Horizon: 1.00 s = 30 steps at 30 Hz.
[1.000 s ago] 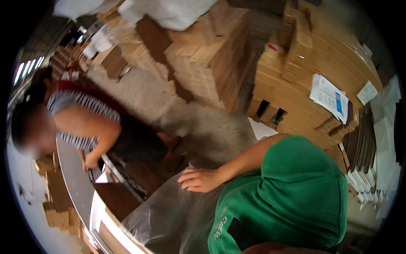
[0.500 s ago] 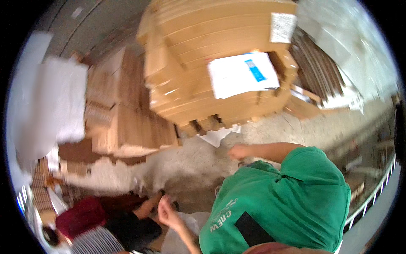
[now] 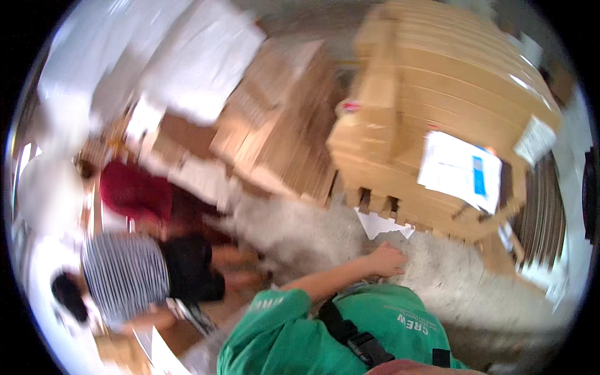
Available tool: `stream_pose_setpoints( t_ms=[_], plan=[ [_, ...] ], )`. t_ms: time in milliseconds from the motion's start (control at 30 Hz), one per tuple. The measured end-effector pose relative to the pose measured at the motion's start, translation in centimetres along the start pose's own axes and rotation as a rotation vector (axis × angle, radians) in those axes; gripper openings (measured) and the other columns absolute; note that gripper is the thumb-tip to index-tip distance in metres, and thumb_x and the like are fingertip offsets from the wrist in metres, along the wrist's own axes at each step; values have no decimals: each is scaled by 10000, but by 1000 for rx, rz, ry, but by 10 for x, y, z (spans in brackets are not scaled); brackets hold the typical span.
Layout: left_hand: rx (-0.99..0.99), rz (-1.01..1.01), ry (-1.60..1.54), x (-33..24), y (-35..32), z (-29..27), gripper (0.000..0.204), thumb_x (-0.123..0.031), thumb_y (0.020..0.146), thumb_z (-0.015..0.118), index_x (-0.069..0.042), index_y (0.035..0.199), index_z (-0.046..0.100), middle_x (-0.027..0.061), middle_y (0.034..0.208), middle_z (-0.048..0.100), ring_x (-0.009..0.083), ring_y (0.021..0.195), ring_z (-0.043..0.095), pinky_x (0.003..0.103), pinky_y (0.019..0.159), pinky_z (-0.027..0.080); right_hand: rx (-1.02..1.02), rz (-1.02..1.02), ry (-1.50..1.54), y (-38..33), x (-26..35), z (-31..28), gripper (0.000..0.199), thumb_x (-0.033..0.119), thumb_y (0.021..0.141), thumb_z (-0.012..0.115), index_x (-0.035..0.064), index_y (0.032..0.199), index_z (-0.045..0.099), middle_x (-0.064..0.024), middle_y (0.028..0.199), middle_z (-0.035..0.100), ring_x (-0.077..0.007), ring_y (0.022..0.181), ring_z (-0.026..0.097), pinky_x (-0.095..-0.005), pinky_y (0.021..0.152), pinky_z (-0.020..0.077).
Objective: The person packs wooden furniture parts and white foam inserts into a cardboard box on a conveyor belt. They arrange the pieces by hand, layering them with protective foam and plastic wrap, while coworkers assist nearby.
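Observation:
My left hand (image 3: 387,259) reaches across in front of my green shirt (image 3: 387,319), over the concrete floor. Its fingers are loosely bent and a little apart, somewhat blurred, and I see nothing in them. Beyond it, nearest to the hand, stands a big stack of flat brown cartons (image 3: 456,94). White papers with a blue patch (image 3: 459,169) lie against the stack's near face. Under its lower edge a torn white sheet (image 3: 381,225) sticks out onto the floor. My right hand is outside the picture.
Another carton stack (image 3: 281,125) stands left of the big one, with white wrapped goods (image 3: 200,62) behind. At lower left, a person in a striped shirt (image 3: 125,275) bends beside one in dark red (image 3: 134,190). Dark-edged sheets (image 3: 544,212) lean at right.
My view has swung left, so the cartons appear farther right and the two people show more fully. My left arm has come up across my front; my right hand has left the picture.

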State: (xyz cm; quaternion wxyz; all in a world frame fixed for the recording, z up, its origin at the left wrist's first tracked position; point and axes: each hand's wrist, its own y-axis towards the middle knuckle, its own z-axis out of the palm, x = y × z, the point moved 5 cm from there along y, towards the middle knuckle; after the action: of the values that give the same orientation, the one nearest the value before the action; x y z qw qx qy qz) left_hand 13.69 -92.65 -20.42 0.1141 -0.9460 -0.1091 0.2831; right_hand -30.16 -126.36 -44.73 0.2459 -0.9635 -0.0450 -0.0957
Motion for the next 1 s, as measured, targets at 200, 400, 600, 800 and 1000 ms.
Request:
stream_pose_setpoints(
  t_ms=[200,400,600,800,1000],
  plan=[
    [-124,-261,-194,12,-80,22,410,-402,838,581,-171,1177,574,89,1137,615,273,1077,563,474,928,361,440,-456,-293,-20,98,102,405,311,831,569,56,1146,562,-208,991,635,-348,923,619,-432,810,496],
    [-350,-717,-321,103,-236,81,374,-373,844,591,-157,1149,591,106,1049,635,319,983,592,472,833,444,493,-1038,-535,-49,305,171,405,318,806,613,42,1101,581,-226,957,641,-366,907,623,-444,802,497],
    [-750,-921,-731,160,-349,119,359,-409,855,603,-91,1011,657,165,894,663,345,836,646,412,735,508,668,-1297,-557,-218,509,147,342,271,812,632,20,1043,628,-185,998,652,-339,945,616,-409,838,489],
    [-846,-1020,-791,217,-448,106,376,-417,860,575,-100,1044,657,174,946,655,342,882,633,398,788,498,919,-1418,-50,-434,645,259,349,280,831,678,34,1072,619,-131,946,655,-202,848,635,-313,756,511],
    [-1142,-1108,-784,301,-555,70,382,-371,849,617,-44,1042,661,171,916,674,290,866,659,363,800,498,759,-1649,99,-598,819,163,281,172,849,673,42,1092,621,-67,922,668,-103,783,603,-269,725,507]
  ],
)
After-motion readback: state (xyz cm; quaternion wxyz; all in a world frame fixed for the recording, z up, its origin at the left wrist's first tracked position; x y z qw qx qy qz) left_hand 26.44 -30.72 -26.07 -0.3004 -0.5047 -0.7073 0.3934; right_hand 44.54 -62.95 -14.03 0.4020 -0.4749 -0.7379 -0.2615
